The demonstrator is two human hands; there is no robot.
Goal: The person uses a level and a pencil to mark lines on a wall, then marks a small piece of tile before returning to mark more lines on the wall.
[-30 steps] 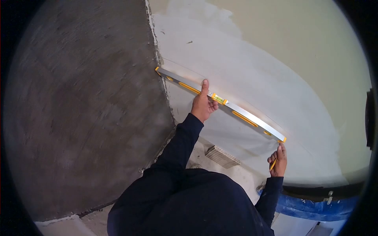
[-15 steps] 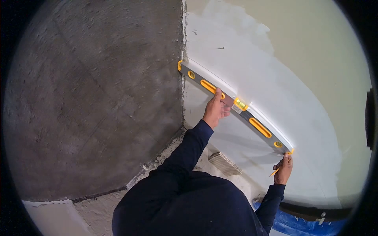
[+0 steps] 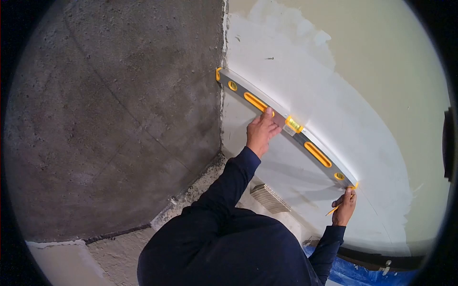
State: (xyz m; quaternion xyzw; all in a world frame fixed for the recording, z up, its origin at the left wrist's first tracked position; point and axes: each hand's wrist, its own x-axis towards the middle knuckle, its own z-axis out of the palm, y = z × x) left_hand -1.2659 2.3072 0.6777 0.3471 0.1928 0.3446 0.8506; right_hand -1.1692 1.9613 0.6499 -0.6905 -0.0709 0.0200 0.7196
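A grey spirit level [image 3: 301, 139] with yellow end caps, slots and vials lies along the white wall, its left end at the corner by the dark wall. My left hand [image 3: 260, 133] holds it just left of the middle vial, thumb up on its face and fingers by its lower edge. Under the level's right end, my right hand [image 3: 345, 209] touches the yellow cap with thumb and fingertips. A yellow pencil [image 3: 331, 210] is held in that same hand, its tip pointing down to the left.
A rough dark grey wall [image 3: 119, 119] fills the left side, meeting the white wall [image 3: 305, 71] at a ragged corner. A notched trowel or ridged piece [image 3: 270, 199] lies low behind my arms. Something blue [image 3: 355, 271] with a dark rim stands at lower right. A nail [image 3: 270, 58] sticks out above.
The level's left end has risen slightly, covering a thin line that showed above it. A line is now visible beyond its right end. My left hand has shifted slightly right, fingers more spread.
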